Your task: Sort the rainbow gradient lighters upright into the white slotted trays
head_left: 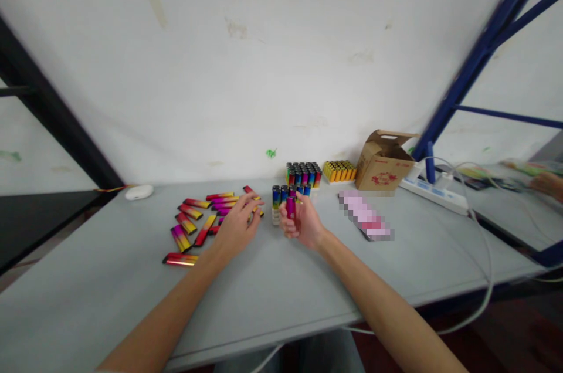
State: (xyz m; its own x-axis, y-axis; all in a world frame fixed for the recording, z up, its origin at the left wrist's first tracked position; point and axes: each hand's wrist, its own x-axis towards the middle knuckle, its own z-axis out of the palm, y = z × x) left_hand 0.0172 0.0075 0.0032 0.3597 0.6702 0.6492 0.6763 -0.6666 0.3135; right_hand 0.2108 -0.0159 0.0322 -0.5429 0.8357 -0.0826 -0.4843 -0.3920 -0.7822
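Observation:
My right hand (302,221) is closed around a magenta lighter (291,207), held upright just in front of a short row of standing lighters (285,194). My left hand (240,221) reaches into a scattered pile of red, yellow and purple lighters (197,217) lying flat on the grey table (272,279). Its fingers are spread over the pile's right end and touch the lighters there; whether they grip one I cannot tell.
Behind stand a tray of dark-capped lighters (303,173), a tray of yellow lighters (339,170) and an open cardboard box (382,162). A white power strip (433,191) with cables lies at right. A white oval object (139,192) sits far left. Another person's hand (548,184) shows at the right edge.

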